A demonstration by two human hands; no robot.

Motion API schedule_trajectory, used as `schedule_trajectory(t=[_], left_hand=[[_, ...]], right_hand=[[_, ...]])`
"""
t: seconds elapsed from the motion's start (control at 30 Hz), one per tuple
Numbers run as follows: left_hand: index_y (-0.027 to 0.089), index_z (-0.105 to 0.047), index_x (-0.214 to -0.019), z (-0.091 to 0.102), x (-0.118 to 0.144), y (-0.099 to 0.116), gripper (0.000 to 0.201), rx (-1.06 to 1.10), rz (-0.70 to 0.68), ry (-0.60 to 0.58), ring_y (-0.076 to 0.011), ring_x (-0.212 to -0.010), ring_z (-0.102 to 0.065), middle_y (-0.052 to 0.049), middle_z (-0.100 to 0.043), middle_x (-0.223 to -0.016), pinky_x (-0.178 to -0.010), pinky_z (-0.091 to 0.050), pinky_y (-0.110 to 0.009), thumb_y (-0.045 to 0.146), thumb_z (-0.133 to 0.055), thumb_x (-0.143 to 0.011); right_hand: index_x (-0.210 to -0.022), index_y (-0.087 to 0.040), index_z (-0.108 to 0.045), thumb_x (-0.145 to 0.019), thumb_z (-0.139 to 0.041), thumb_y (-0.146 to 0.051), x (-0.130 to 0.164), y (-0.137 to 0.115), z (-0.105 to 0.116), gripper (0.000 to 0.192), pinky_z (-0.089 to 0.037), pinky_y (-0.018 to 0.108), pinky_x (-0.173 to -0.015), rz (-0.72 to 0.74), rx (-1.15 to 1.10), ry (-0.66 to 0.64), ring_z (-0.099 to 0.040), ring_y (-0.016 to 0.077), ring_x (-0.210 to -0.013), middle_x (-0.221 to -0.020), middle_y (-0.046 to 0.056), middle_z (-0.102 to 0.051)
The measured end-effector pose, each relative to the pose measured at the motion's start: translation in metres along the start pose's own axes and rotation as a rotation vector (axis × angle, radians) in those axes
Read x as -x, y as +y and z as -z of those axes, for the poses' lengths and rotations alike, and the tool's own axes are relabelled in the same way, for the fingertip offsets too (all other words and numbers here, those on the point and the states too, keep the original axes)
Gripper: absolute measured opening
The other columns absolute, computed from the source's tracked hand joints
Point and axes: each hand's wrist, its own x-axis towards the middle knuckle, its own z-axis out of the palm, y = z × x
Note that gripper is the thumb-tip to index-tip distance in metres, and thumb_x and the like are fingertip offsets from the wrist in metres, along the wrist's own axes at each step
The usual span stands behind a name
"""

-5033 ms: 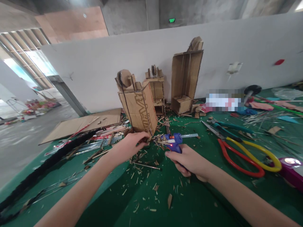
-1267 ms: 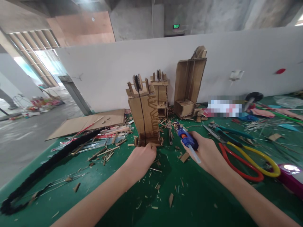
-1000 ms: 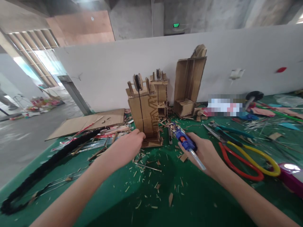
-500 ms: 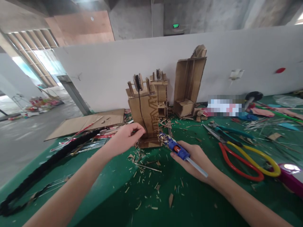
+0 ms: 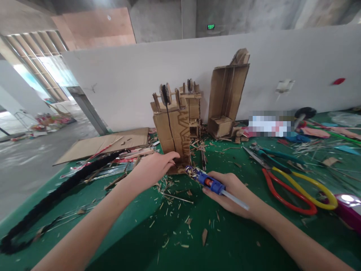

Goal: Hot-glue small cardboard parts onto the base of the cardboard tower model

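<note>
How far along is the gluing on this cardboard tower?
Done: the cardboard tower stands upright with its top pieces on. In hand: the left hand steadies its base, and the right hand aims the glue gun at the bottom edge. Left: the base seam; no glue shows there.

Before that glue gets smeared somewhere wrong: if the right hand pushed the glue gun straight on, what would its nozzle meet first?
Probably the base of the cardboard tower, beside the left hand; the glue gun in the right hand points there.

We count three cardboard towers (image 5: 172,131), one blue glue gun (image 5: 205,180), two pairs of scissors (image 5: 293,186), one flat cardboard sheet (image 5: 104,145) and one black rope (image 5: 56,192).
</note>
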Motion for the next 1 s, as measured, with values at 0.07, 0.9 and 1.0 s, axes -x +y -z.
schedule_trajectory(t=[0.07,0.9,1.0], left_hand=[[0.024,-0.057,-0.108,0.000,-0.001,0.002,0.027,-0.047,-0.006,-0.020,-0.0157,-0.075,-0.062,-0.002,-0.068,-0.085,-0.067,-0.044,-0.026,0.025,-0.035,-0.091],[0.021,-0.061,-0.091,-0.010,-0.010,0.006,0.025,-0.187,-0.021,0.001,-0.0167,-0.075,-0.059,-0.002,-0.065,-0.084,-0.060,-0.040,-0.026,0.025,-0.036,-0.089],[0.021,-0.061,-0.090,-0.010,-0.010,0.006,0.027,-0.186,-0.018,0.014,-0.0169,-0.073,-0.059,-0.002,-0.065,-0.083,-0.061,-0.041,-0.027,0.026,-0.035,-0.090]], right_hand=[[-0.094,-0.018,-0.055,-0.082,-0.049,-0.034,0.001,0.002,0.000,0.020,-0.036,0.023,-0.052,0.015,0.034,-0.030,-0.051,0.0112,-0.058,-0.073,0.001,-0.059],[-0.084,-0.016,-0.047,-0.072,-0.059,-0.017,-0.007,-0.003,-0.026,0.017,-0.021,0.027,-0.045,0.132,0.660,-0.062,-0.058,0.0182,-0.059,-0.069,0.002,-0.060],[-0.083,-0.016,-0.046,-0.072,-0.059,-0.017,-0.007,-0.004,-0.026,0.017,-0.021,0.027,-0.045,0.133,0.660,-0.050,-0.058,0.0178,-0.059,-0.069,0.003,-0.061]])
